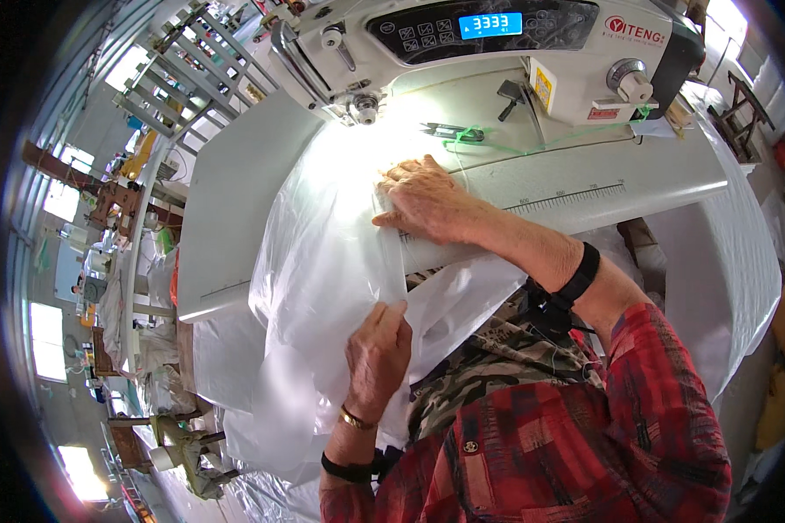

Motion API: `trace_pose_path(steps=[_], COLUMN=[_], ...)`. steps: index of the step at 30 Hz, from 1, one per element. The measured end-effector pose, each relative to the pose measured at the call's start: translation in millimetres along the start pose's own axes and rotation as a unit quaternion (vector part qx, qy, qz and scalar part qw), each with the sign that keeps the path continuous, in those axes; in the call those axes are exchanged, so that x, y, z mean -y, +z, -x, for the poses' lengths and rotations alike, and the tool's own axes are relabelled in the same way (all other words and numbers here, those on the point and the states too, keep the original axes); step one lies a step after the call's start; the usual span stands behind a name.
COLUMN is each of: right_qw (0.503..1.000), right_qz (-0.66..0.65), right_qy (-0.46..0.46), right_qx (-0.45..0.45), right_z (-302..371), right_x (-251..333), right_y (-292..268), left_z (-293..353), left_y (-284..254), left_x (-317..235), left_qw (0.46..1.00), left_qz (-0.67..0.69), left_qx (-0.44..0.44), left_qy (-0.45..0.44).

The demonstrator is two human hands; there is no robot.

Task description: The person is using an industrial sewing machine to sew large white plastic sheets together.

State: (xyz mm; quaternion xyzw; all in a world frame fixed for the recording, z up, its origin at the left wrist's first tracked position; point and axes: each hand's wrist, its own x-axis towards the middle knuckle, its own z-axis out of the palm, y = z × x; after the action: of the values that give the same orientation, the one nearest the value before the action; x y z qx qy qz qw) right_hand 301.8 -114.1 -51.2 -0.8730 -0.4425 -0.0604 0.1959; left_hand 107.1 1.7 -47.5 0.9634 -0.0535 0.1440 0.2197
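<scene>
A translucent white plastic sheet [310, 261] runs from the sewing machine's lit needle area over the table's front edge and down toward my lap. My left hand [379, 353] is closed on the sheet's right edge, below the tabletop's front edge. Farther up the same edge, my right hand [423, 200] lies on the table with bent fingers and the thumb at the sheet; glare hides part of the fingertips. The white sewing machine [366, 105] stands just beyond, its needle area washed out by the lamp.
Black thread snips [453, 132] lie behind my right hand, beside a green thread [532, 153]. A small black tool [508, 100] lies near the machine's column. A ruler scale [567, 196] marks the table front. More plastic sheeting [715, 288] hangs at the right. A slatted rack [187, 74] stands back left.
</scene>
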Motion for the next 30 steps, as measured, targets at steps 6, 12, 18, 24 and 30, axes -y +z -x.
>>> trace_pose_path(steps=[6, 12, 18, 24, 30], right_qw=[1.0, 0.998, 0.994, 0.977, 0.965], right_qz=[-0.029, -0.054, -0.054, -0.091, -0.203], right_qy=[-0.009, 0.013, 0.037, -0.002, 0.043], right_qx=[0.005, -0.018, -0.091, -0.191, -0.158], right_z=[-0.1, -3.5, -11.1, -5.7, 1.8], right_x=[-2.9, -4.1, -9.0, -12.8, -5.2], right_y=[-2.5, 1.3, 12.7, 18.3, 2.7], left_z=[-57.3, -120.7, -172.8, -100.8, 63.0], left_y=[-4.1, 1.8, 11.2, -10.0, -6.0], left_x=[8.4, 20.0, 30.2, 1.1, -16.5], left_qw=[0.999, 0.995, 0.989, 0.977, 0.96], left_qz=[-0.032, -0.099, -0.078, -0.034, 0.191], left_qx=[-0.002, -0.005, 0.048, -0.177, 0.179], left_qy=[0.0, -0.003, -0.112, 0.119, -0.1])
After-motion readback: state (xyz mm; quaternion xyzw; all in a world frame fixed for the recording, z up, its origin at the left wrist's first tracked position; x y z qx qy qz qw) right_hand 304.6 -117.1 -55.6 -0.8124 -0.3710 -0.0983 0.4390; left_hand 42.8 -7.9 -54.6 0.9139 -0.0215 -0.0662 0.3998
